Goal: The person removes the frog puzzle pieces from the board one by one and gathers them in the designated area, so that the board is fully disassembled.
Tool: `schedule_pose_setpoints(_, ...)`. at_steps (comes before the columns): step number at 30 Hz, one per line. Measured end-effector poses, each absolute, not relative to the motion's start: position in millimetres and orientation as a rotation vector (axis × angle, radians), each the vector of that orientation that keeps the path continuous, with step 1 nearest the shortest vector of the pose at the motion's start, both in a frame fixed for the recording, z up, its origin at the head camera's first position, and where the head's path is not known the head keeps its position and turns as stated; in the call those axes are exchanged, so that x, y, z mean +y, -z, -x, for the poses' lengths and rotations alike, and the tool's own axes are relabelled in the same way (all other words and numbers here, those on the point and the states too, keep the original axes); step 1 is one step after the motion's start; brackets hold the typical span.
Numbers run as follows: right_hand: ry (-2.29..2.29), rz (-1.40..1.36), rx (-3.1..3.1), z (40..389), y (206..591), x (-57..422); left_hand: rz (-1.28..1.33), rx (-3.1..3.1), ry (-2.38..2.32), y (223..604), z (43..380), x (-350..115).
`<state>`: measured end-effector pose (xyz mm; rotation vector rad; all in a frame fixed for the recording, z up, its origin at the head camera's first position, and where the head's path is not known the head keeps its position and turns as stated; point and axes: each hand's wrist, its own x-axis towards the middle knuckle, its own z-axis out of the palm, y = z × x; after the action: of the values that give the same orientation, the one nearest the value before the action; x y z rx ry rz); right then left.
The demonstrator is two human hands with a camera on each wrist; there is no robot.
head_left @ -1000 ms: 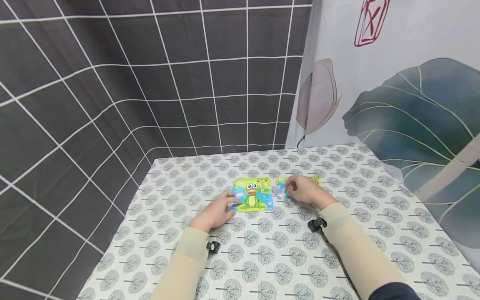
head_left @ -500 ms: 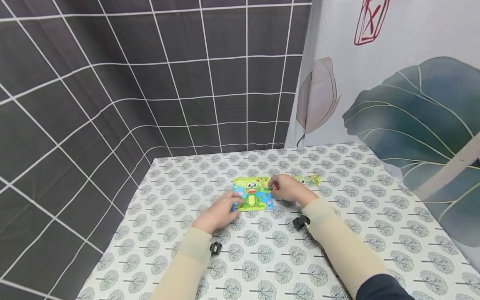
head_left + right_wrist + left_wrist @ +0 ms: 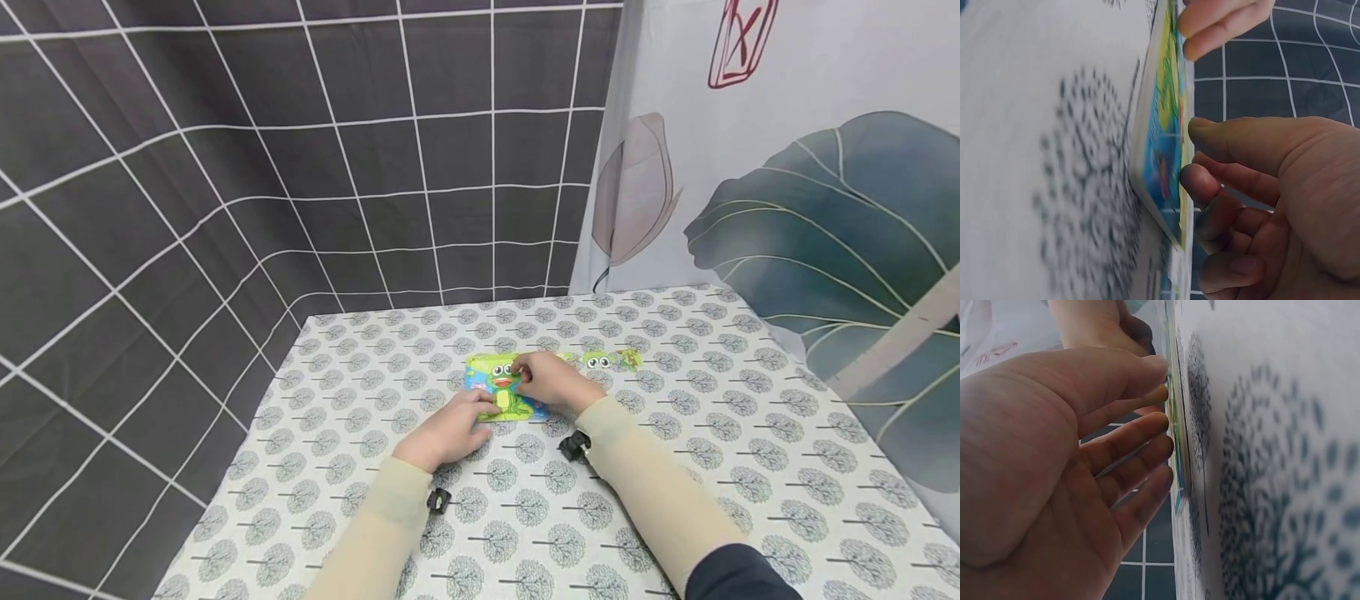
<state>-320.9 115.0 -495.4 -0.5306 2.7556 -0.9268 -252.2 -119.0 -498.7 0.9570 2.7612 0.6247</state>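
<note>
A flat frog puzzle [image 3: 476, 372], green, yellow and blue, lies on the patterned tablecloth in the head view. My left hand [image 3: 446, 431] rests its extended fingers on the lower left part of it; the left wrist view has these fingertips at the puzzle's thin edge [image 3: 1179, 469]. Over the puzzle's right half, my right hand [image 3: 553, 381] has its thumb and fingers curled in a pinch at a puzzle piece, which they mostly hide. Seen from the right wrist, the thumb and index fingertip are close together at the face of the puzzle [image 3: 1159, 159].
Loose puzzle pieces [image 3: 600, 361], one with frog eyes, lie right of the puzzle, partly behind my right hand. A dark gridded cloth [image 3: 420, 167] hangs behind and at the left, a white leaf-print cloth [image 3: 697, 167] at the right.
My right hand has moved left from the loose pieces onto the frog puzzle, uncovering the piece with eyes. My left hand has slid slightly right across the puzzle.
</note>
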Motion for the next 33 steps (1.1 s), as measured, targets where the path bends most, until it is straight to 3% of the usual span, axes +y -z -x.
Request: schedule_pose_setpoints(33,0.927,0.511,2.693,325.1,502.4,106.5,-0.99,2.762,-0.491,497.9,248.4,-114.7)
